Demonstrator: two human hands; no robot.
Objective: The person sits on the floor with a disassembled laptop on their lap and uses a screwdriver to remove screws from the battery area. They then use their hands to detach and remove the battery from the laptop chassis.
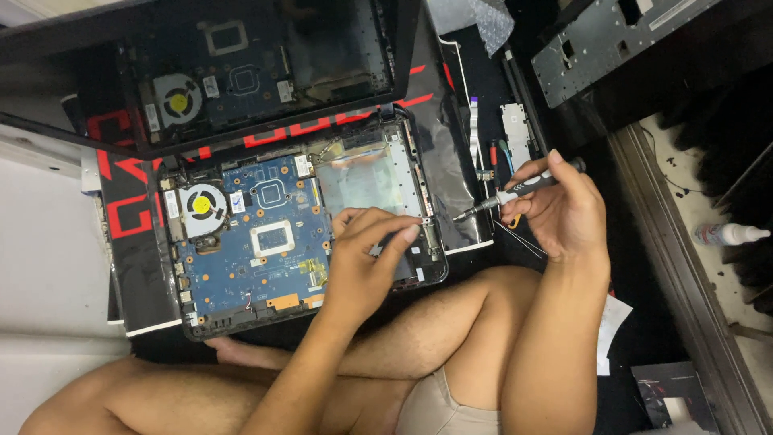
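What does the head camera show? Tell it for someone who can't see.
A seated person's left hand touches an opened laptop with its blue board and fan bare, while the right hand holds a screwdriver beside it.

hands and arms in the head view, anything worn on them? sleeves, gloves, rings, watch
Nothing worn. The left hand and right hand are both bare, with no gloves, and no rings or watch that can be seen. Both forearms are bare up to the frame edge, with no sleeves in view.
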